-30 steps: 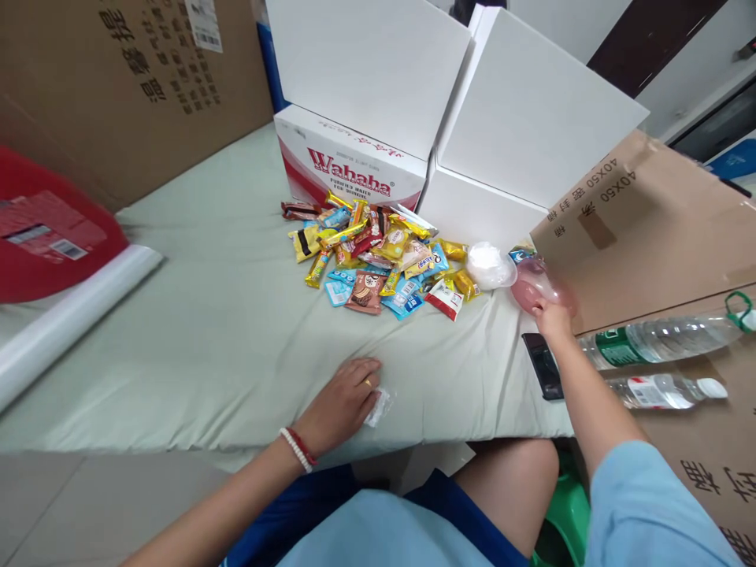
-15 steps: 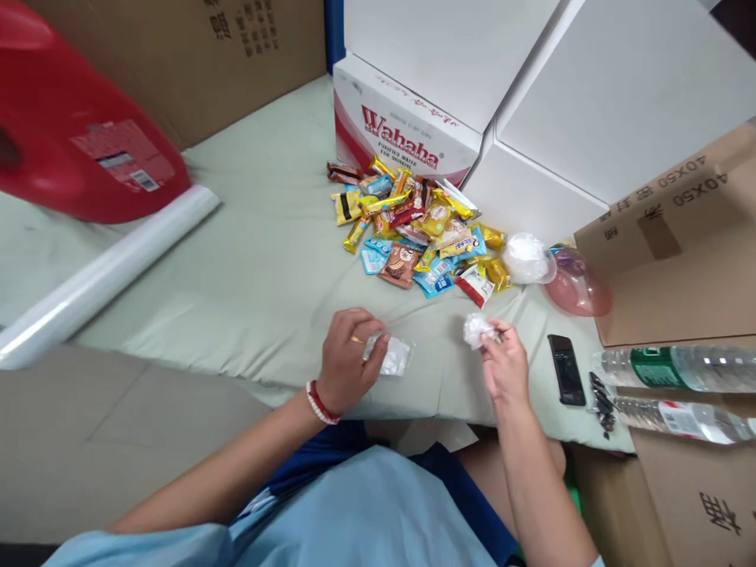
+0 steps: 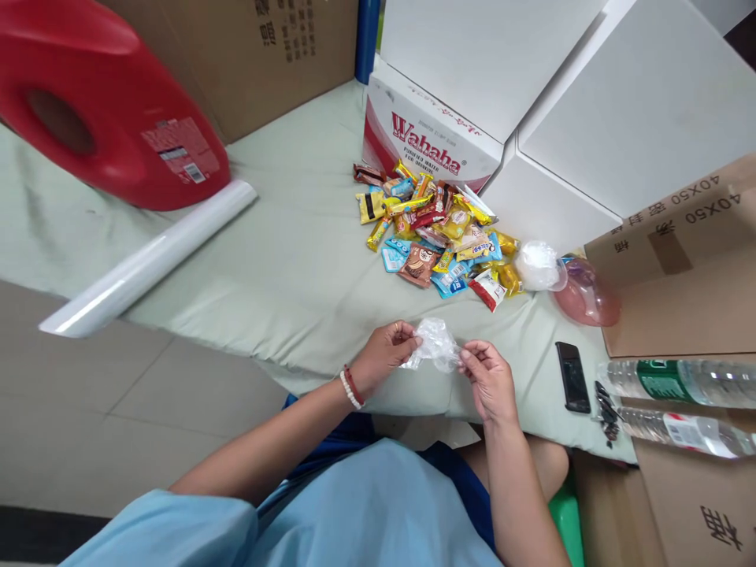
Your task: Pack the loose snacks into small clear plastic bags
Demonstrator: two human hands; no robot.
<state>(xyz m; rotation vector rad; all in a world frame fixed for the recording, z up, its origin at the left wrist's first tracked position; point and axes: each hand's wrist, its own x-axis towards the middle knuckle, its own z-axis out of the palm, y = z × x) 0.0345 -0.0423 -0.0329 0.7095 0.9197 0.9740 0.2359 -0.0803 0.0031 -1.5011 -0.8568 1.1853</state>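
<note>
A person in a light blue top [image 3: 366, 512] grasps a crumpled piece of clear, thin plastic film [image 3: 435, 340] at the near edge of a bench [image 3: 295, 268] draped in pale green cloth. The left hand [image 3: 390, 354], with a red and a white beaded bracelet [image 3: 350, 387] at the wrist, pinches one side of it between thumb and fingers; the right hand [image 3: 489, 379] pinches the other. The folds appear bunched, and whether they touch the cloth is hard to tell. Beyond the hands, a heap of brightly wrapped snacks [image 3: 419, 263] lies before a red-and-white "Wahaha" cardboard carton [image 3: 434, 130] toward the far edge. A black rectangular phone [image 3: 572, 376] lies near the right edge; toward the left, a glossy white roll [image 3: 153, 256] lies beside a large red plastic jug [image 3: 147, 118].
</note>
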